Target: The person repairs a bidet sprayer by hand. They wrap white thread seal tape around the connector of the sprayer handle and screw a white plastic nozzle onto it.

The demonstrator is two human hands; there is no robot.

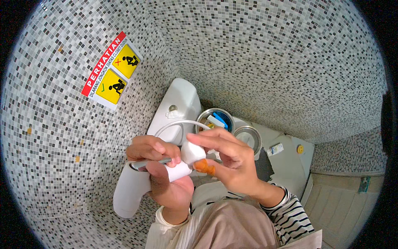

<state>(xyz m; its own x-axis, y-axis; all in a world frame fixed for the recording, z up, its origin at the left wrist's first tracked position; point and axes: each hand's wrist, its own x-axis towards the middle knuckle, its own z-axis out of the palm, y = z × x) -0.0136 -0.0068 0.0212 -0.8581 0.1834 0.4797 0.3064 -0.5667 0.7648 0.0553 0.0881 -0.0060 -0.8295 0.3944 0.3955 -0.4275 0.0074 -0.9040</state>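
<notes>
My left hand (178,189) wraps round a white bidet sprayer (127,195) with a metal lever (151,164). The sprayer's wide head points down and to the left. At the handle's other end, the fingers and thumb of my right hand (238,162) close on a white rounded end piece (192,153). Something orange (204,167) covers the tip of my right thumb. A white hose (182,122) arches just beyond both hands. The joint between handle and end piece is partly hidden by my fingers.
Beyond my hands stands a white toilet cistern (178,97). To its right, a metal bowl (214,110) holds a blue item and other things, near a second round metal dish (248,129). A small white packet (275,149) and a yellow round object (300,149) lie farther right. Mosaic walls (265,62) enclose the corner.
</notes>
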